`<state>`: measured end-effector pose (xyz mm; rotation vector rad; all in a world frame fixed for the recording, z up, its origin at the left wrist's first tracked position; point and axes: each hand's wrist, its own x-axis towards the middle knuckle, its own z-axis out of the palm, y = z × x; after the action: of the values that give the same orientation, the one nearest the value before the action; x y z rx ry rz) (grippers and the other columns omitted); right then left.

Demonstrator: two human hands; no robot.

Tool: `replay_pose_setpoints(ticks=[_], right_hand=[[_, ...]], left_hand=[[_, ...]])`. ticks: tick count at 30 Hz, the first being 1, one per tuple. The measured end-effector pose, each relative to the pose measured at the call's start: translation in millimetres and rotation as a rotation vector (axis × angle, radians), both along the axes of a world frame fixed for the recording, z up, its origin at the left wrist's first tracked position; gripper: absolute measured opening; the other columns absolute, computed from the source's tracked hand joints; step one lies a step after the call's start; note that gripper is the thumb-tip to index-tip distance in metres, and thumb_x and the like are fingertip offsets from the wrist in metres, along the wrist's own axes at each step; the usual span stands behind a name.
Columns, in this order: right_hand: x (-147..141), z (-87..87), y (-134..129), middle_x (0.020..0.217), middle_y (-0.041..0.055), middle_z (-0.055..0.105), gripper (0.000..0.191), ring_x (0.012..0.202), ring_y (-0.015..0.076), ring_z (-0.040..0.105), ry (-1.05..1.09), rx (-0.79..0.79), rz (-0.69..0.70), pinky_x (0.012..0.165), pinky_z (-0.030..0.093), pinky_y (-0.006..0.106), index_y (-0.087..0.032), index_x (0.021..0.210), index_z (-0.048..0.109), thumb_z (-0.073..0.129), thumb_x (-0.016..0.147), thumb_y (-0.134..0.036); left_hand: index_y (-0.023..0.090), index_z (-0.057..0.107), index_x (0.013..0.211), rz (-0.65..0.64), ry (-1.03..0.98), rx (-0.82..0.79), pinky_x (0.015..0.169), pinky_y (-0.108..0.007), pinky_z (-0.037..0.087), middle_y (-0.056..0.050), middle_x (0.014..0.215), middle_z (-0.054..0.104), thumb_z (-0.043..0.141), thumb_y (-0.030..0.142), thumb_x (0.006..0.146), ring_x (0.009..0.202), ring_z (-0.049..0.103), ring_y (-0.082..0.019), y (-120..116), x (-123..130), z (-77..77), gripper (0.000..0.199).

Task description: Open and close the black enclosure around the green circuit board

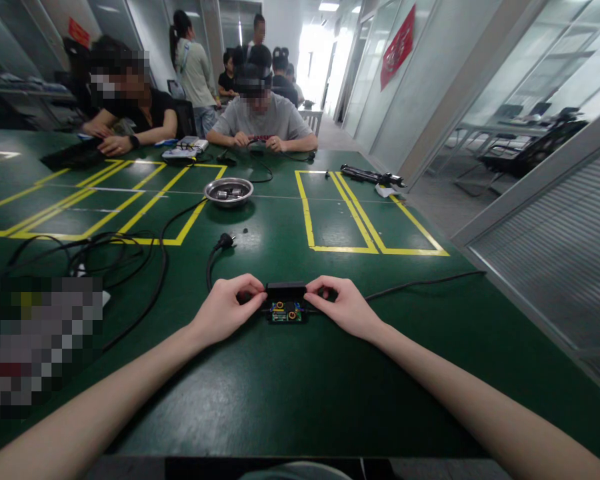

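A small circuit board [286, 313] with two copper-coloured rings lies in a black case near the middle of the green table [220, 400]. Behind the board stands a black cover [286, 288], tilted up. My left hand [233, 303] pinches the cover's left end between thumb and forefinger. At its right end, my right hand [337, 300] does the same with thumb and fingers. A black cable [425, 281] runs off to the right from behind my right hand. Just beyond my left hand lies a black plug [224, 241] on its cord.
A metal bowl [229, 192] with small metal parts stands beyond the plug. Coiled black cables [110, 253] lie at the left. Yellow tape [307, 213] marks the table. A black tool-like item [373, 177] rests at the back right. Two people sit across the table.
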<state>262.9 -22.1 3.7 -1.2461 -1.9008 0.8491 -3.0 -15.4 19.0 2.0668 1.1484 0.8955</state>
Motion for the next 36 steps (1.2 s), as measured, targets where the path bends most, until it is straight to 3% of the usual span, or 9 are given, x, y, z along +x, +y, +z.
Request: replay_pose_setpoints(ticks=[5, 9, 13, 17, 26, 36], right_hand=[[0, -1.9, 0, 0.084, 0.0026, 0.075, 0.015, 0.076, 0.0179, 0.067, 0.132, -0.051, 0.015, 0.068, 0.050, 0.031, -0.020, 0.095, 0.068, 0.069, 0.087, -0.032], [0, -1.2, -1, 0.086, 0.0036, 0.078, 0.025, 0.075, 0.0183, 0.068, 0.118, -0.072, 0.032, 0.070, 0.051, 0.032, -0.019, 0.110, 0.073, 0.068, 0.089, -0.033], [1, 0.8, -1, 0.095, 0.0069, 0.080, 0.025, 0.085, 0.0211, 0.073, 0.100, -0.081, 0.053, 0.076, 0.053, 0.034, -0.017, 0.107, 0.077, 0.067, 0.090, -0.033], [1, 3.3, -2, 0.089, 0.0047, 0.079, 0.023, 0.081, 0.0198, 0.072, 0.079, -0.070, 0.085, 0.071, 0.053, 0.032, -0.018, 0.106, 0.077, 0.066, 0.090, -0.030], [9, 5.4, -4, 0.102, 0.0070, 0.077, 0.025, 0.090, 0.0200, 0.070, -0.023, 0.071, 0.212, 0.082, 0.056, 0.035, -0.019, 0.110, 0.073, 0.065, 0.086, -0.019], [11, 6.5, -6, 0.112, 0.0096, 0.073, 0.026, 0.102, 0.0225, 0.069, -0.079, 0.279, 0.369, 0.091, 0.056, 0.038, -0.021, 0.108, 0.063, 0.075, 0.085, -0.020]], left_hand=[[0.018, 0.070, 0.087, -0.019, -0.011, -0.004, 0.063, -0.025, 0.054, -0.002, 0.078, 0.079, 0.061, 0.030, 0.093, 0.069, 0.073, -0.017, -1, 1, 2.2, 0.016], [0.017, 0.070, 0.088, -0.015, -0.010, 0.021, 0.062, -0.024, 0.054, -0.002, 0.079, 0.079, 0.060, 0.029, 0.093, 0.069, 0.073, -0.016, -2, 1, 3.9, 0.016], [0.017, 0.070, 0.088, -0.024, 0.000, 0.019, 0.060, -0.023, 0.053, -0.002, 0.079, 0.079, 0.060, 0.029, 0.093, 0.070, 0.073, -0.016, -2, 0, 5.0, 0.016], [0.016, 0.070, 0.087, -0.035, 0.010, 0.027, 0.062, -0.023, 0.052, -0.002, 0.079, 0.078, 0.059, 0.027, 0.091, 0.070, 0.072, -0.016, -2, -1, 4.9, 0.017], [0.016, 0.071, 0.084, -0.032, 0.033, 0.022, 0.060, -0.022, 0.049, -0.002, 0.075, 0.075, 0.054, 0.029, 0.094, 0.066, 0.068, -0.015, -3, -1, 5.6, 0.024], [0.017, 0.072, 0.088, -0.066, 0.059, 0.027, 0.062, -0.024, 0.050, -0.003, 0.079, 0.076, 0.057, 0.031, 0.096, 0.069, 0.069, -0.015, -3, -2, 3.7, 0.023]])
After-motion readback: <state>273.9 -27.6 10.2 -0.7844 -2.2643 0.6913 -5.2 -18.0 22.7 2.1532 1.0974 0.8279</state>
